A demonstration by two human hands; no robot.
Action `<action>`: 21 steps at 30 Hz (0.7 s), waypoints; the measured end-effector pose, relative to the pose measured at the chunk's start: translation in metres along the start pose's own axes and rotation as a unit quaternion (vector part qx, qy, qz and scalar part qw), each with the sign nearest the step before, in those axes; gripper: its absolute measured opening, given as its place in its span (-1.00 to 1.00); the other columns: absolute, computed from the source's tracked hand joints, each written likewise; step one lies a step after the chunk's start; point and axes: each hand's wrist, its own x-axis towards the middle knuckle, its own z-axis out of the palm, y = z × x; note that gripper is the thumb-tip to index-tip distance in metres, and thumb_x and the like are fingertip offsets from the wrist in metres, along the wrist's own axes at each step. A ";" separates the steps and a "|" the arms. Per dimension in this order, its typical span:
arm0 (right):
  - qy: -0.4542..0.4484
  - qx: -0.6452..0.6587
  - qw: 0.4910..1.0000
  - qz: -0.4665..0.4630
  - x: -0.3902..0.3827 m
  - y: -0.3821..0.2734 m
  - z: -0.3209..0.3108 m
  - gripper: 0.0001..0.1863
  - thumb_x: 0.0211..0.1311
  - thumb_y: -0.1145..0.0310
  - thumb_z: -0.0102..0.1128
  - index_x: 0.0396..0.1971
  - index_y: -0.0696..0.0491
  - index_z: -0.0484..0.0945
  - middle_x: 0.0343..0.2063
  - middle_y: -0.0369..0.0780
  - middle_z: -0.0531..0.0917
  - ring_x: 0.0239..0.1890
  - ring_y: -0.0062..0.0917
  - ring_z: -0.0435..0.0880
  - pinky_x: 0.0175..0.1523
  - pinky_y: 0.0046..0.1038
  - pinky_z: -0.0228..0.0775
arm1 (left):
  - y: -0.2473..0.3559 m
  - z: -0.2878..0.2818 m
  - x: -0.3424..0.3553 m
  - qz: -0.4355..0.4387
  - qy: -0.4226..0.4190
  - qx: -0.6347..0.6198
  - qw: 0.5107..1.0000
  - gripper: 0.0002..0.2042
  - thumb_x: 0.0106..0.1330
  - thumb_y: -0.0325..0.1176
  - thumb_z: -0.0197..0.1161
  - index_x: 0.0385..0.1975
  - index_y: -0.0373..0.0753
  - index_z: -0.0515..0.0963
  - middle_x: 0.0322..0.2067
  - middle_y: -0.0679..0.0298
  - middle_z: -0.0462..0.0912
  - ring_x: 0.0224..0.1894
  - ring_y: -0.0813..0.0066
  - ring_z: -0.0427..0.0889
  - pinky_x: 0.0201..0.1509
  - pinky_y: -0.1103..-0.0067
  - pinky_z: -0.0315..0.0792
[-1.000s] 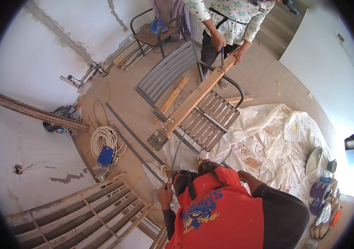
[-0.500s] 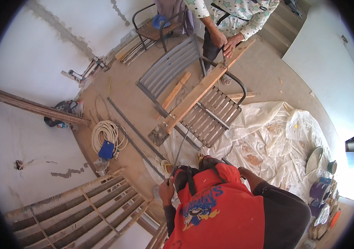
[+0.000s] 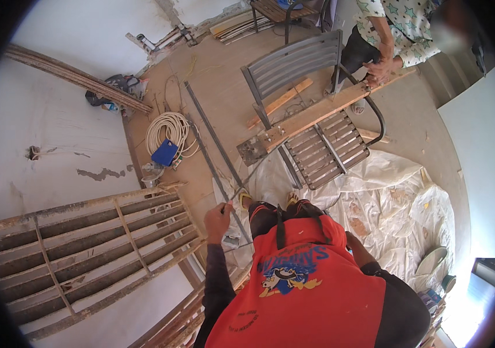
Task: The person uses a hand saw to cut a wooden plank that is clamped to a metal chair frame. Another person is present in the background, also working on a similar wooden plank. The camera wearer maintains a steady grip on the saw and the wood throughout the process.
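The left hand (image 3: 218,223), pinching a thin grey rod (image 3: 255,170), is now farther left of the knee (image 3: 262,216) than before. The state of the right hand (image 3: 358,248) cannot be told.

Single head cam, fisheye, looking steeply down: wearer's red shirt (image 3: 328,307) up close, floor (image 3: 221,104) farther off, its wall-side edge upper left.

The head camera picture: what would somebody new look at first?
Probably the bright red shirt first, big at the bottom middle. Then the long wooden plank lying across the slatted chair, above the middle, with another person's hands near its far end. The crumpled white sheet spreads over the floor on the right.
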 end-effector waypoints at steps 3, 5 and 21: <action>0.010 -0.022 1.000 -0.010 -0.026 -0.018 -0.008 -0.54 -0.22 0.01 0.30 -0.68 0.20 0.57 -0.73 -0.14 0.55 -0.68 -0.45 0.55 -0.55 -0.33 0.33 | 0.003 -0.014 0.037 0.032 0.012 0.031 0.999 -0.60 0.24 0.06 0.03 -0.54 -0.13 0.61 -0.64 0.12 0.56 -0.52 0.09 0.56 -0.45 0.31 0.36; 0.000 -0.011 1.000 -0.011 -0.032 -0.021 -0.006 -0.54 -0.21 0.01 0.30 -0.68 0.20 0.57 -0.73 -0.14 0.55 -0.68 -0.46 0.55 -0.56 -0.34 0.33 | -0.001 -0.017 0.059 0.051 0.016 0.043 0.998 -0.59 0.23 0.07 0.02 -0.55 -0.14 0.61 -0.65 0.11 0.55 -0.53 0.09 0.56 -0.45 0.29 0.36; 0.011 0.026 0.999 0.032 -0.072 -0.060 0.085 -0.54 0.00 0.05 0.12 -0.77 0.19 0.52 -0.81 -0.13 0.51 -0.79 -0.41 0.51 -0.65 -0.35 0.34 | -0.025 0.011 0.152 0.158 -0.012 0.053 0.986 -0.53 0.25 0.12 -0.06 -0.51 -0.17 0.58 -0.65 0.04 0.53 -0.52 0.00 0.54 -0.46 0.23 0.36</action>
